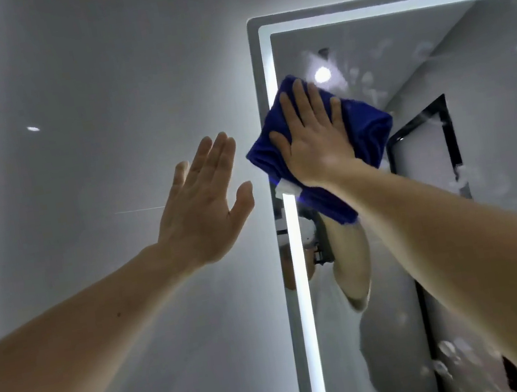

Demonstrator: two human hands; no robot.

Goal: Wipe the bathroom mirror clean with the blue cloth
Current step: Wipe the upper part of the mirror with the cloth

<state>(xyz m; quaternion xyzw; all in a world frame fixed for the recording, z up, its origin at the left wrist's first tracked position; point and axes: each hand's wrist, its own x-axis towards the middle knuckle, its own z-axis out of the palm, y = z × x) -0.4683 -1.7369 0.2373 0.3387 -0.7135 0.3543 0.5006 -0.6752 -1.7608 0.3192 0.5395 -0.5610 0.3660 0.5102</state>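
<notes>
Right forearm nearest, my right hand [316, 140] lies flat, fingers [302, 102] straight, pressing the cloth [364, 126] against the mirror [360, 33] near its upper left corner. Smudges [367, 82] sit just right of my fingers and the lit edge [295, 240] just left, so open room runs rightward and down. My left hand [204, 200] is spread by the wall, holding nothing.
</notes>
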